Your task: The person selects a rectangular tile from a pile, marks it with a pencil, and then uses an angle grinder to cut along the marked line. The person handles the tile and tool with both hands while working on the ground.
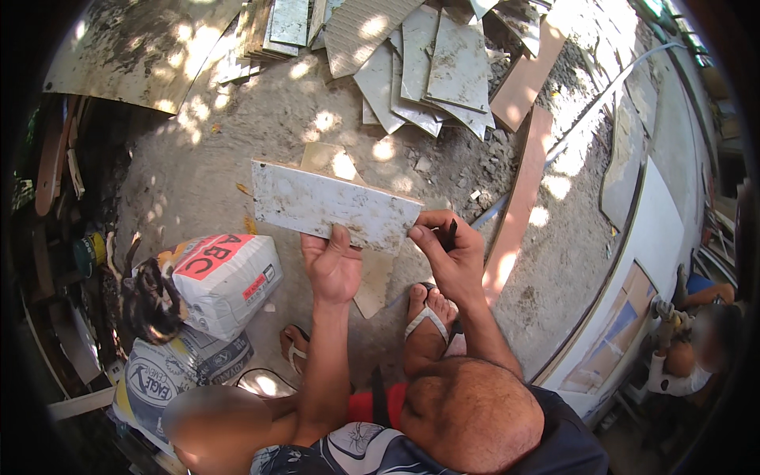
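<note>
A dirty white rectangular tile strip (332, 202) is held up in front of me, tilted down toward its right end. My left hand (331, 265) grips its lower edge, palm up, with the thumb on the face. At the right end, my right hand (451, 249) is closed, its thumb and fingers at the tile's corner. A short dark object (452, 234) sticks out of that hand; its kind cannot be made out. Beneath the strip, a tan flat piece (374, 289) shows on the ground, partly hidden.
Stacked dirty tiles (459, 67) lie ahead on the ground. Reddish-brown planks (518, 198) stretch along the right. Beside my left foot stand cement bags (237, 293), with a dark cat (149, 305) against them. Another person (697, 340) sits at far right beyond a white panel (661, 214).
</note>
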Motion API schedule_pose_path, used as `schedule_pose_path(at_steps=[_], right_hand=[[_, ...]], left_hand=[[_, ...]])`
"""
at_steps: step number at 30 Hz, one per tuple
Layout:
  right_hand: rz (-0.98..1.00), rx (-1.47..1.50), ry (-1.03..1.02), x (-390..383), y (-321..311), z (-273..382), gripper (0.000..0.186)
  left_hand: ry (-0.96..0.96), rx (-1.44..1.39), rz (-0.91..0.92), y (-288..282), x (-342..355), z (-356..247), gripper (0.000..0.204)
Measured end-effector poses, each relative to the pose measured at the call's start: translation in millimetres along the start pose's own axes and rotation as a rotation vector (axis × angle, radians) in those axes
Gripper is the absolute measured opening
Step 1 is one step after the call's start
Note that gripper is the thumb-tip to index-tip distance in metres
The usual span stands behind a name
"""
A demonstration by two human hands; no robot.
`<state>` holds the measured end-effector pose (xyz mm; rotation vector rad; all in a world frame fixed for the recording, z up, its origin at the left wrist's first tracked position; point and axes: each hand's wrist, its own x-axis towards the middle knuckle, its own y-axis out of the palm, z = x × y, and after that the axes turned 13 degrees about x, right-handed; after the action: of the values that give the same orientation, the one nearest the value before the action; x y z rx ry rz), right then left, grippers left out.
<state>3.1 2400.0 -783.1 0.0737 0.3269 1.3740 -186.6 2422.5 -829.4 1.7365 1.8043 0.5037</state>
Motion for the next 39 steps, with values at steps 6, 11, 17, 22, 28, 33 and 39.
schedule_pose_path(at_steps=[6,11,17,22,28,33,39], right_hand=[[0.028,0.007,0.004,-2.1,-5.6,-3.8,0.008],[0.133,-0.016,0.027,-4.1,-11.5,-4.6,0.009],[0.309,0.011,-0.016,-0.2,-14.4,4.6,0.014],[0.153,-0.043,0.103,3.1,-20.2,-24.6,0.016],[0.014,-0.337,0.268,9.6,-38.7,-61.9,0.019],[-0.055,-0.442,0.320,8.0,-43.4,-78.2,0.031],[-0.115,-0.659,0.189,10.3,-46.3,-89.3,0.024]], left_hand=[[-0.002,0.001,0.018,-8.7,0.0,-0.3,0.054],[-0.027,-0.019,0.064,-17.8,0.4,-7.0,0.055],[-0.088,-0.067,0.132,-22.8,-1.1,-17.2,0.049],[-0.102,-0.117,0.182,-24.7,-2.3,-21.6,0.042],[-0.123,-0.108,0.213,-19.8,-1.6,-18.5,0.042],[-0.137,-0.113,0.215,-18.5,-1.5,-20.1,0.044],[-0.116,-0.095,0.197,-21.2,-2.8,-20.8,0.056]])
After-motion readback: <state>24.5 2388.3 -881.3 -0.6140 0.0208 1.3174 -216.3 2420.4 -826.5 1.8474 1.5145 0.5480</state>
